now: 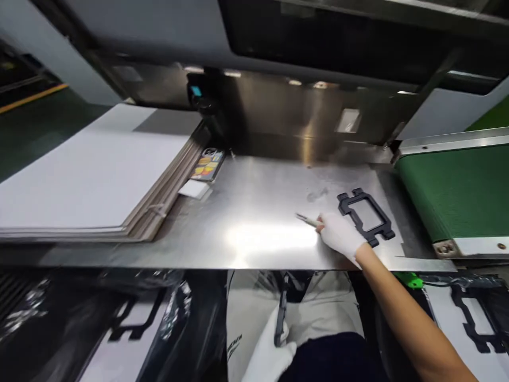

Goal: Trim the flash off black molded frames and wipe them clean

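My right hand, in a white glove, rests on the steel worktop and grips a small pointed tool whose tip sticks out to the left. Just to its right a black plastic frame lies flat on the steel. My left hand, also gloved, is down in my lap below the table edge, closed around another black frame part held upright.
A thick stack of white sheets fills the left of the table, with a colourful card beside it. A green conveyor belt runs at the right. Dark bags holding black frames sit below on both sides.
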{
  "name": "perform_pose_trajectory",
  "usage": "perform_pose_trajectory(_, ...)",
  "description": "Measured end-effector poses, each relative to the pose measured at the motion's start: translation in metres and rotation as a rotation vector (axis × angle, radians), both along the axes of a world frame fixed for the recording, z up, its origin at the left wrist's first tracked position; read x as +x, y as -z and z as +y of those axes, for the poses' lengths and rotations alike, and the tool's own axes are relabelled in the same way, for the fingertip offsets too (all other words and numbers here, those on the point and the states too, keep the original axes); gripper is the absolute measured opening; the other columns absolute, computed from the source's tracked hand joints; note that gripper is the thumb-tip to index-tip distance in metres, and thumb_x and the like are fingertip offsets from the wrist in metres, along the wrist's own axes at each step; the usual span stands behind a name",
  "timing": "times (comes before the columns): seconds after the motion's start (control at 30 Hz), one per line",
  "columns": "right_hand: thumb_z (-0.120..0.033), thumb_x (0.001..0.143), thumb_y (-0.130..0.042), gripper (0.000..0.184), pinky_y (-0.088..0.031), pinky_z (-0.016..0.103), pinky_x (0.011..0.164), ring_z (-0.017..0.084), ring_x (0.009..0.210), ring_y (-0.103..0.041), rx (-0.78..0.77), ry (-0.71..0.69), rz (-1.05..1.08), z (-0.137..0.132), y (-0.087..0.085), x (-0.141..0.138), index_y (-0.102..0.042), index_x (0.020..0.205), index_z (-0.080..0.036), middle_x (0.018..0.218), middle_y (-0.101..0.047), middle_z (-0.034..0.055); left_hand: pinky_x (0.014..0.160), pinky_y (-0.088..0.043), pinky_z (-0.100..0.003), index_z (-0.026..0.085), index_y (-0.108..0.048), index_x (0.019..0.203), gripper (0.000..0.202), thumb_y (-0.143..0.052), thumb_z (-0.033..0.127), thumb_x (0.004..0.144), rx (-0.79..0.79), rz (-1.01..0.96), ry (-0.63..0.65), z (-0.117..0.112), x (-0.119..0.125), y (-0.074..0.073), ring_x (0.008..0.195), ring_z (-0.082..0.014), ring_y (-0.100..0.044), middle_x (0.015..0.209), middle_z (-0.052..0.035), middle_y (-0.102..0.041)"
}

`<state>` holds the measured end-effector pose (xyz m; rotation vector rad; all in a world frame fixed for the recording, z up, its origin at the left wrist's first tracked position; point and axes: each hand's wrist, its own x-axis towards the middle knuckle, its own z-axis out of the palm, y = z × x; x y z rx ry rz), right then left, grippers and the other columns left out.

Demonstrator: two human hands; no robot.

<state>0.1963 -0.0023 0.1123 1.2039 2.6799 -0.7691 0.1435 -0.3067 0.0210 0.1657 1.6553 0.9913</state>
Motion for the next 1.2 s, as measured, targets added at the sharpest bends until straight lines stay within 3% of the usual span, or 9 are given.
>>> perform_pose_trajectory(0.1,-0.027,0.110,-0.041,0.025,-0.050,0.032,0.080,0.024,0.091,-0.070,-0.170,-0.038,0.025,-0.022,-0.019,0.038,-0.063,0.117,-0.020,0.106,-0.076,0.0088,0.073,-0.048,-0.031,0.025,-0.062,0.098,0.032,-0.071,0.015,0.069,0.060,0.019,0.004,-0.012,0.003,0.009,0.073,-0.0176,-0.050,0.081,0.0047,-0.049)
perform_pose_trajectory(0.2,-0.048,0.114,-0.041,0.033,-0.055,0.033,0.086,0.024,0.098,-0.071,-0.639,-0.163,0.114,-0.071,-0.019,0.073,-0.062,0.129,-0.027,0.112,-0.076,0.0051,0.086,-0.053,-0.034,0.023,-0.064,0.128,0.058,-0.066,0.019,0.070,0.105,0.028,-0.009,-0.013,0.005,0.009,0.088,-0.0224,-0.061,0.092,0.0012,-0.061)
perform_pose_trajectory(0.27,-0.059,0.114,-0.038,0.042,-0.055,0.033,0.085,0.024,0.095,-0.070,-0.821,-0.236,0.166,-0.114,-0.001,0.089,-0.065,0.120,-0.027,0.109,-0.074,0.0046,0.097,-0.055,-0.038,0.021,-0.064,0.136,0.063,-0.066,0.021,0.073,0.164,0.025,-0.011,-0.010,0.007,0.005,0.100,-0.0274,-0.067,0.101,-0.0032,-0.071)
perform_pose_trajectory(0.37,-0.062,0.114,-0.034,0.050,-0.053,0.034,0.076,0.022,0.080,-0.066,-0.748,-0.171,0.172,-0.170,0.044,0.097,-0.059,0.091,-0.025,0.090,-0.070,0.0037,0.099,-0.057,-0.039,0.020,-0.071,0.121,0.044,-0.066,0.023,0.078,0.223,0.001,0.002,-0.006,0.013,-0.003,0.106,-0.0309,-0.072,0.107,-0.0066,-0.077)
perform_pose_trajectory(0.47,-0.057,0.114,-0.035,0.047,-0.055,0.038,0.081,0.027,0.090,-0.074,-0.672,-0.075,0.157,-0.198,0.076,0.098,-0.065,0.102,-0.023,0.100,-0.078,0.0093,0.094,-0.059,-0.038,0.021,-0.071,0.111,0.033,-0.063,0.021,0.079,0.211,0.054,0.008,-0.005,0.019,-0.002,0.099,-0.0282,-0.072,0.105,-0.0056,-0.078)
perform_pose_trajectory(0.57,-0.052,0.115,-0.034,0.047,-0.057,0.040,0.090,0.029,0.102,-0.078,-0.711,-0.045,0.138,-0.203,0.083,0.096,-0.071,0.123,-0.023,0.114,-0.082,0.0112,0.089,-0.060,-0.039,0.021,-0.068,0.103,0.019,-0.064,0.025,0.085,0.217,0.097,0.027,-0.008,0.024,0.003,0.094,-0.0273,-0.071,0.098,-0.0057,-0.076)
perform_pose_trajectory(0.7,-0.055,0.116,-0.036,0.050,-0.058,0.042,0.097,0.029,0.110,-0.078,-0.756,0.026,0.148,-0.202,0.080,0.095,-0.075,0.130,-0.026,0.124,-0.082,0.0103,0.085,-0.059,-0.039,0.022,-0.067,0.101,0.015,-0.067,0.026,0.087,0.187,0.100,0.020,-0.010,0.028,0.006,0.091,-0.0276,-0.070,0.094,-0.0058,-0.074)
perform_pose_trajectory(0.93,-0.057,0.116,-0.035,0.053,-0.055,0.034,0.084,0.025,0.095,-0.077,-0.800,0.100,0.209,-0.209,0.084,0.100,-0.077,0.112,-0.025,0.106,-0.082,0.0065,0.074,-0.057,-0.035,0.020,-0.068,0.088,0.008,-0.068,0.026,0.083,0.157,0.115,-0.044,-0.001,0.036,-0.001,0.080,-0.0251,-0.068,0.082,-0.0045,-0.073)
perform_pose_trajectory(1.2,-0.058,0.115,-0.031,0.056,-0.053,0.037,0.082,0.025,0.088,-0.075,-0.801,0.144,0.103,-0.209,0.073,0.102,-0.075,0.111,-0.023,0.101,-0.082,0.0077,0.069,-0.054,-0.033,0.020,-0.067,0.083,0.008,-0.066,0.027,0.079,0.076,0.136,-0.014,0.001,0.039,-0.005,0.074,-0.0231,-0.065,0.075,-0.0026,-0.071)
